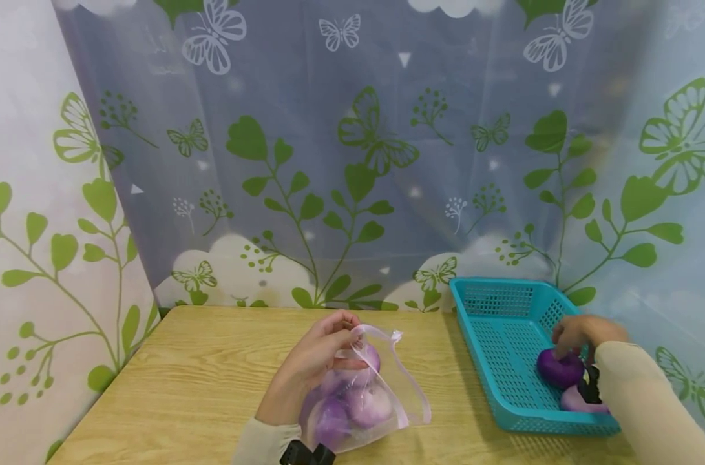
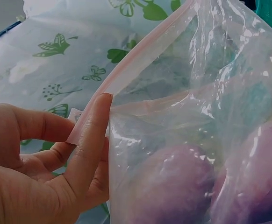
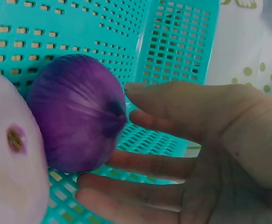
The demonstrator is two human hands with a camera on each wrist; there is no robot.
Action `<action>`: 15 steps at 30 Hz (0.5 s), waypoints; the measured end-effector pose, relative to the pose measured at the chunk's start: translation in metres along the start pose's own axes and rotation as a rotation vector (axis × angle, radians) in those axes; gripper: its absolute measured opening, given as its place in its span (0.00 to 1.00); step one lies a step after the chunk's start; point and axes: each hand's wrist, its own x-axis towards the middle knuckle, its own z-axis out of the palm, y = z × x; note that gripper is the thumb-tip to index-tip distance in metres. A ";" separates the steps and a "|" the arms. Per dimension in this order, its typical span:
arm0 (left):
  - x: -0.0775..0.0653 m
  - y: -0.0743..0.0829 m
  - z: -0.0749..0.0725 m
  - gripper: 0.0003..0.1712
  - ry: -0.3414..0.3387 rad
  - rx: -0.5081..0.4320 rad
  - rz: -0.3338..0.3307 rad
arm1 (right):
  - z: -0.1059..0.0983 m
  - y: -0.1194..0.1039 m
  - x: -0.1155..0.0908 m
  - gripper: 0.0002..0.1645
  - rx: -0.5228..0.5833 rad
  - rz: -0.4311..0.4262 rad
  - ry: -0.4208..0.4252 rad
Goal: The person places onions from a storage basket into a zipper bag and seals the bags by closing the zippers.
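Observation:
My left hand (image 1: 323,358) pinches the pink-edged rim of a clear zip bag (image 2: 150,126) between thumb and fingers. The bag's mouth gapes toward the right, and several purple and pale pink onions (image 1: 368,405) sit inside it. Over at the right, my right hand (image 3: 211,144) reaches into a turquoise basket (image 1: 492,381) beside a dark purple onion (image 3: 77,112). Its thumb tip is right at the onion's pointed end, and the other fingers stretch out along its lower side. A paler onion (image 3: 10,149) with a brown root scar lies against the dark one.
Under the bag and basket is a wood-grain table (image 1: 212,361). A patterned curtain (image 1: 329,194) with butterflies and leaves hangs behind the table and on both sides. The basket's raised perforated walls surround the right hand's area.

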 end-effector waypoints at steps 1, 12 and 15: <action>0.000 0.000 0.000 0.02 -0.001 0.000 0.000 | 0.001 0.001 0.001 0.34 0.011 0.003 -0.006; 0.001 -0.001 -0.003 0.03 -0.007 -0.015 0.010 | 0.010 -0.003 0.012 0.29 0.055 0.005 -0.020; 0.001 0.000 -0.003 0.03 -0.008 -0.015 0.011 | 0.012 -0.005 0.014 0.29 0.067 0.004 -0.014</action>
